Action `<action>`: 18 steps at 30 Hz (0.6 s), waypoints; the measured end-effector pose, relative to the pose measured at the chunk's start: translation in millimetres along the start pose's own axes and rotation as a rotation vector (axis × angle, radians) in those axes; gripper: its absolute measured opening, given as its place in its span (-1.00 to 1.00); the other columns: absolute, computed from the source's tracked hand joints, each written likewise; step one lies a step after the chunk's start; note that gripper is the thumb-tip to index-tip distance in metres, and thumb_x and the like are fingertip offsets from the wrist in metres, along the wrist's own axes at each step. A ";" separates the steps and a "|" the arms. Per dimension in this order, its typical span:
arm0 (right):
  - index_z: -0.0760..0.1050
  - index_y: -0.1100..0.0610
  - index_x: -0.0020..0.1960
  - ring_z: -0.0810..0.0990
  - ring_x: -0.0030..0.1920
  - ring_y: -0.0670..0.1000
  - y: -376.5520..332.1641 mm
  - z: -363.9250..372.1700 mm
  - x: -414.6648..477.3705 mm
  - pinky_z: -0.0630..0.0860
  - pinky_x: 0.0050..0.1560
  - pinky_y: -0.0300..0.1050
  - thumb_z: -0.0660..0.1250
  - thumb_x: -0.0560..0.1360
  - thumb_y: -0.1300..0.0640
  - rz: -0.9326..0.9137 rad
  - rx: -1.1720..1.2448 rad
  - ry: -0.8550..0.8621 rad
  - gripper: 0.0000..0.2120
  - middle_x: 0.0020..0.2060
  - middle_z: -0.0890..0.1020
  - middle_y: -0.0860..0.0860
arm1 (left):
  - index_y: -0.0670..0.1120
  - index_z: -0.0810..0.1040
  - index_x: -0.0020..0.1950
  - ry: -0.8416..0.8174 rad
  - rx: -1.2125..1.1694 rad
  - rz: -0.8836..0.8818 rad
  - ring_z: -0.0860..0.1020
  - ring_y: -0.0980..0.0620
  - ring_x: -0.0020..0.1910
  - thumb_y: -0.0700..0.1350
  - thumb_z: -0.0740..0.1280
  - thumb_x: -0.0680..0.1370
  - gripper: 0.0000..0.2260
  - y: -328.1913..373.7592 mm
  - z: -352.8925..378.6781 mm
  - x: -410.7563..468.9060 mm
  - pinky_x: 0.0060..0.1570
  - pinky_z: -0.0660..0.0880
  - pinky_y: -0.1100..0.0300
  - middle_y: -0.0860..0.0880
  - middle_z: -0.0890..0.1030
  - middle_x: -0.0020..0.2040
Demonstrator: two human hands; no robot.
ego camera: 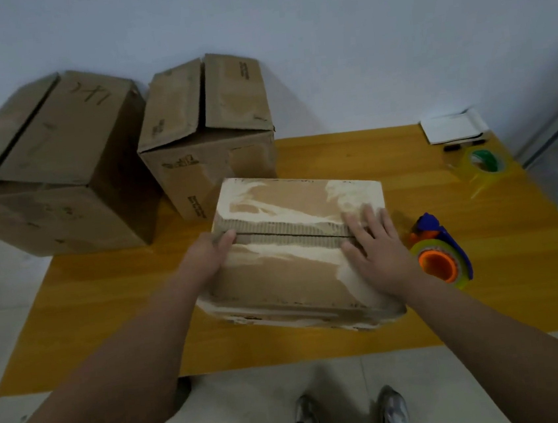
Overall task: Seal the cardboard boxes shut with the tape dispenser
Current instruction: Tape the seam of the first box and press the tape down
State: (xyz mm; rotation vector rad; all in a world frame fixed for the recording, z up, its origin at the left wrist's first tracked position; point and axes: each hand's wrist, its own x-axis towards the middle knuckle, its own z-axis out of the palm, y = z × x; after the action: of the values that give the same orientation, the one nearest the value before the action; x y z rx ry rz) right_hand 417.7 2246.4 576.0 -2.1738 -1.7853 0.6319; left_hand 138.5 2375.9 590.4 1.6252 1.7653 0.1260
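Cardboard box [288, 279] lies at the centre of the frame on the yellow wood-grain table [109, 315], its two top flaps meeting in a seam that shows no tape. Our left hand [206, 256] grips the box's left end at the seam, fingers curled over the edge and thumb on top. Our right hand [378, 252] lies flat with fingers spread, pressing the flaps near the right end.

Just right of that hand, the tape dispenser [443, 252], blue with an orange hub, rests on the table. A spare tape roll [483, 165], a black marker [453, 148] and a white pad [454, 127] sit at the upper right corner of the table. Two more boxes stand at the upper left: the second box [207, 129] and the large box [58, 158], both against a pale wall [321, 34]. Pale floor tiles [256, 403] show along the lower edge.
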 end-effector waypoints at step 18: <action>0.55 0.13 0.20 0.38 0.29 0.17 70.5 -42.8 -23.7 0.26 0.25 -0.07 0.19 0.56 0.28 0.174 0.117 0.373 -0.72 0.24 0.51 0.08 | -0.02 0.06 0.54 0.048 0.485 0.707 -0.06 -0.14 0.51 0.30 0.03 0.55 -0.35 142.2 135.9 -77.2 0.45 -0.15 -0.07 -0.14 -0.03 0.56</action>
State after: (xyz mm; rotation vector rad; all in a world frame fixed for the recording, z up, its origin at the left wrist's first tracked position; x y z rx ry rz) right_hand 495.5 2211.5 585.0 -2.2072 -1.3489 0.3267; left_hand 327.6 2282.0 598.3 2.5669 1.2277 0.0627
